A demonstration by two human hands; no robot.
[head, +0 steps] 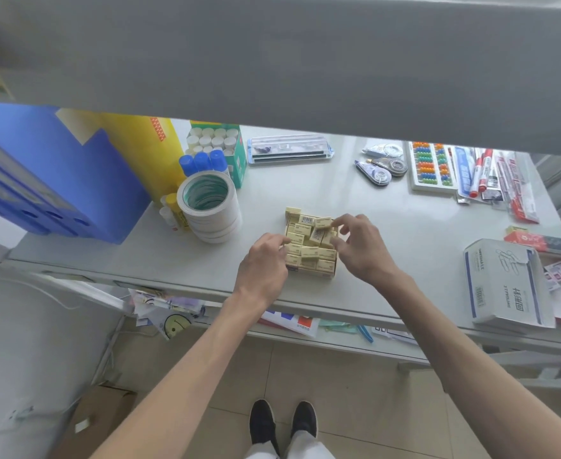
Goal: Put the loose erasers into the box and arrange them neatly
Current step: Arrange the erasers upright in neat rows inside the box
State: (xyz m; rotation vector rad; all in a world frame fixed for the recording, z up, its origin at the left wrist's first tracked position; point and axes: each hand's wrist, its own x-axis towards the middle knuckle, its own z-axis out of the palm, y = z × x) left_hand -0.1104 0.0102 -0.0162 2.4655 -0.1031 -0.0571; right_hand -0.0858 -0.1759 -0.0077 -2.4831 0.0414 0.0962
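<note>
The left hand (pixel 266 260) is curling its fingers against the left edge of the box (pixel 326 275); its fingertips are lying hidden among the erasers (pixel 309 251), so I cannot tell whether it is gripping one. The right hand (pixel 358 246) is pinching a raised eraser (pixel 323 222) over the box's far right corner. The box is sitting near the front edge of the pale grey tabletop (pixel 305 187), between both hands. A grey upper shelf (pixel 272 61) is blocking the back of the view. One eraser's barcode label (pixel 307 220) is showing, its digits too small to read. A white carton (pixel 504 283) at the right is showing blue print and a paper-clip drawing. Beige floor tiles (pixel 355 376) are lying below.
</note>
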